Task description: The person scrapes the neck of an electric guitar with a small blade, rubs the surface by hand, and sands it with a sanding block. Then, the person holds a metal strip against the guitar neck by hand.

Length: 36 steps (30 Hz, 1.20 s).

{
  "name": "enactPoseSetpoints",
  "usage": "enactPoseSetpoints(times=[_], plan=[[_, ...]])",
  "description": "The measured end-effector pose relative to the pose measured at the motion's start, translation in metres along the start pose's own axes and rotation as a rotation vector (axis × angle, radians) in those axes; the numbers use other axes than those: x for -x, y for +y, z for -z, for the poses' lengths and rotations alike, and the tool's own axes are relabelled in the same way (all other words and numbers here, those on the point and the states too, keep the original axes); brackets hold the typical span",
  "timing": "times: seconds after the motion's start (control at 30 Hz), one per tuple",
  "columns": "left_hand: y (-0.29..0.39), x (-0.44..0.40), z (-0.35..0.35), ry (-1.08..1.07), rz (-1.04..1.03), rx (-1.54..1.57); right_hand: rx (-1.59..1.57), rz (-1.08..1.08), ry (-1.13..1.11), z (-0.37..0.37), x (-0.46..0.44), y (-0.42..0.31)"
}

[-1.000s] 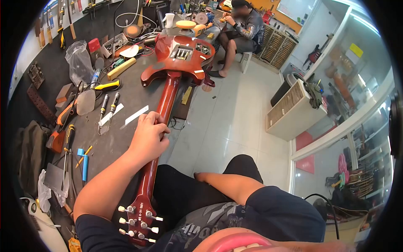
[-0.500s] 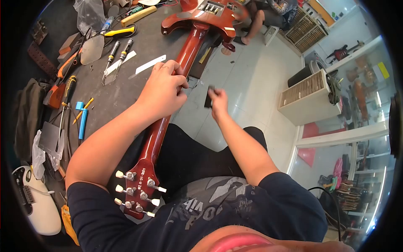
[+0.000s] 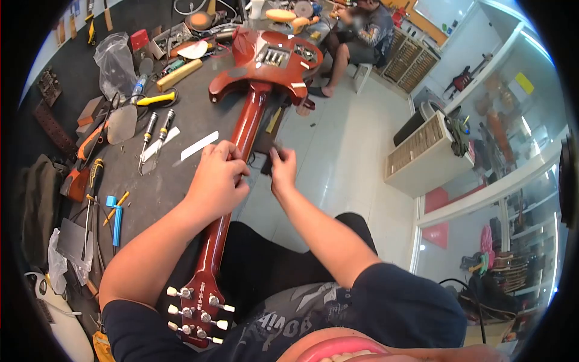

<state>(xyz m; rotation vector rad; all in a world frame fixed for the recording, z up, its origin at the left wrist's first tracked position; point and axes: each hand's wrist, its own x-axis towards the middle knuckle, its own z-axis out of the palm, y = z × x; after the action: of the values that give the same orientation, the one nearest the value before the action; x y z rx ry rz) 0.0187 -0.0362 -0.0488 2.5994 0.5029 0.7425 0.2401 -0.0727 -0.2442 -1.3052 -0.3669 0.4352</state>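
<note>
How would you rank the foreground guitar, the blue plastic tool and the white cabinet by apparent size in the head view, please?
Largest to smallest:
foreground guitar
white cabinet
blue plastic tool

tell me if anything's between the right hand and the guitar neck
Straight across from the right hand, the left hand covers part of the guitar neck. Toward the bare stretch nearer the guitar body, nothing visible intervenes except the dark piece the right hand holds.

You're facing a dark workbench [image 3: 196,114] stretching from nine to twelve o'clock; on it, a red guitar [image 3: 250,114] is lying back side up towards twelve, a white strip [image 3: 199,145] is resting at eleven, and a blue plastic tool [image 3: 117,226] is lying at ten.
</note>
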Motion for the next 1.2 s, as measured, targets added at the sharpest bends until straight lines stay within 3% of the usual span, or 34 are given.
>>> enactPoseSetpoints(times=[0.07, 0.23, 0.3, 0.4, 0.5, 0.57, 0.63, 0.67, 0.7, 0.73, 0.77, 0.8, 0.83, 0.93, 1.03, 1.13, 1.2], plan=[[0.001, 0.001, 0.0, 0.014, -0.005, -0.002, -0.081, -0.118, 0.123, 0.009, 0.0, 0.032], [0.001, 0.0, -0.001, 0.029, -0.015, 0.004, -0.19, -0.12, 0.291, -0.015, -0.029, -0.007], [0.002, 0.0, 0.0, 0.046, -0.022, 0.009, -0.09, -0.025, 0.0, -0.04, -0.024, -0.041], [0.005, -0.002, 0.003, -0.014, 0.012, -0.008, -0.124, -0.08, -0.03, -0.048, -0.025, -0.055], [0.004, -0.001, 0.003, -0.004, 0.006, 0.014, -0.11, -0.122, -0.037, -0.002, -0.032, -0.044], [0.002, -0.003, 0.003, -0.001, -0.006, -0.009, 0.048, -0.188, 0.014, 0.058, -0.055, 0.033], [0.003, 0.001, 0.0, -0.008, -0.002, -0.008, 0.283, -0.413, -0.023, 0.134, -0.031, 0.087], [0.004, 0.002, -0.002, -0.001, 0.007, 0.0, 0.312, -0.599, -0.075, 0.158, 0.015, 0.064], [0.005, 0.0, 0.0, 0.022, 0.012, 0.002, 0.514, -0.82, -0.134, 0.207, 0.037, 0.11], [0.005, -0.004, 0.003, 0.02, 0.001, 0.004, 1.028, -0.679, -0.424, 0.268, 0.065, 0.19], [0.003, -0.004, 0.001, 0.019, -0.009, 0.004, 1.448, -0.662, -1.065, 0.271, 0.087, 0.185], [0.001, 0.0, -0.001, 0.007, -0.01, 0.008, 1.638, -0.35, -1.728, 0.273, 0.109, 0.175], [0.0, 0.001, -0.001, 0.008, -0.011, -0.004, 1.564, -0.392, -1.724, 0.265, 0.122, 0.165], [0.002, 0.002, 0.0, 0.01, -0.017, -0.014, 1.391, -0.52, -1.354, 0.197, 0.127, 0.098], [0.002, 0.002, 0.001, 0.015, -0.028, -0.012, 1.49, -0.469, -0.966, 0.16, 0.121, 0.059], [-0.001, 0.003, -0.001, 0.024, -0.051, -0.018, 1.505, -0.158, -0.849, 0.185, 0.109, 0.086], [0.0, 0.001, 0.001, 0.021, -0.043, -0.011, 1.477, -0.27, -0.893, 0.204, 0.106, 0.109]])
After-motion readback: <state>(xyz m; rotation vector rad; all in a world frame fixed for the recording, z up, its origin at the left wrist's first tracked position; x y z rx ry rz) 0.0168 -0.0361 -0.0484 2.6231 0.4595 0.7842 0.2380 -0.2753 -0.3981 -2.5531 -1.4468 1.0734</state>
